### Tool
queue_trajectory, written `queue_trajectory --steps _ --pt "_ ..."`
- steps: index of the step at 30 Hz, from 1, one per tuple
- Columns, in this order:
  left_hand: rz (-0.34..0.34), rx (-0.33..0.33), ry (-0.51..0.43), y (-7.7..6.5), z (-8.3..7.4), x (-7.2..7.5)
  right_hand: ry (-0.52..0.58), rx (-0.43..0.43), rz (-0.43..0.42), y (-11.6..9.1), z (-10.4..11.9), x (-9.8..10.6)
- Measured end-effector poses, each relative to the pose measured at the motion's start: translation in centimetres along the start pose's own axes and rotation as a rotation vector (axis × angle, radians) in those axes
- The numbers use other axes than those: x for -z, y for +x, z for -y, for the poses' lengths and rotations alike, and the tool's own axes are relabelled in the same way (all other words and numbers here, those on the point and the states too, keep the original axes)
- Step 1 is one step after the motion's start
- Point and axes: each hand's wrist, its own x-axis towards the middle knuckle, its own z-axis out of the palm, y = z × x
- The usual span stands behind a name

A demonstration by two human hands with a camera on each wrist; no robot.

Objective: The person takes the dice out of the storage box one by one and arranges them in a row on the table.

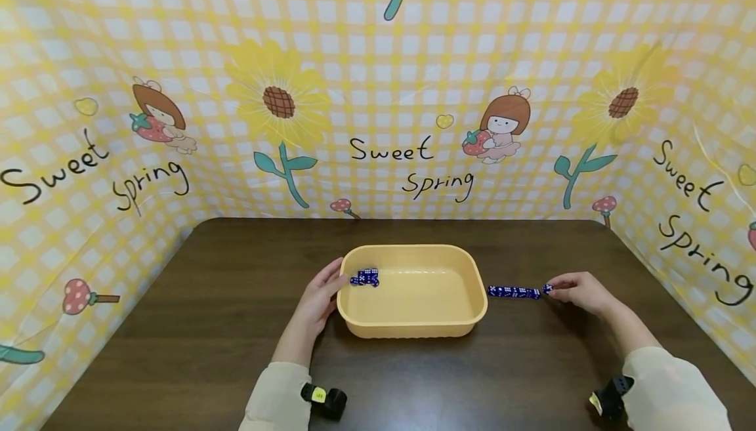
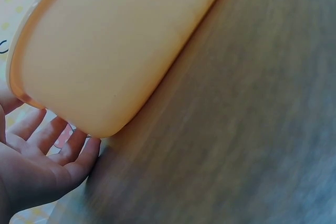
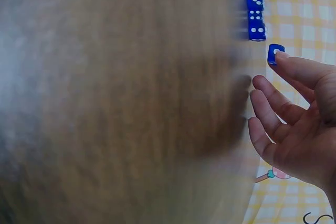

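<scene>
Pinching one small blue plastic-looking cube die with white pips (image 1: 548,288) between thumb and forefinger of the right hand (image 1: 581,292), at right of the head frame. Held just off the right end of a straight row of matching blue dice (image 1: 514,292), long axis left-to-right, towards the yellow rounded-rectangular tub (image 1: 410,330) at centre. Well apart from the left hand (image 1: 321,293), gripping the tub's left end. Rounded at the corners, showing one pip beside the thumb in the right wrist view.

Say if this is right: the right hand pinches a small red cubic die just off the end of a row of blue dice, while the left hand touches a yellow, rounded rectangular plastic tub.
Wrong colour: the small cubic die the right hand pinches is blue, as the right wrist view shows. The rest stands.
</scene>
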Motion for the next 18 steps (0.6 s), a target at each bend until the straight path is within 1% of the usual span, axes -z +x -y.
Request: queue_trajectory --steps 2,9,18 --pt "0.006 -0.004 0.004 -0.04 -0.05 -0.03 -0.021 0.010 -0.004 -0.05 -0.15 -0.12" --pt "0.013 -0.015 -0.001 -0.11 -0.06 0.04 -0.151 0.059 -0.026 0.06 -0.37 -0.42" --pt "0.015 -0.009 -0.001 -0.06 -0.08 -0.04 -0.197 0.083 -0.033 0.12 -0.30 -0.70"
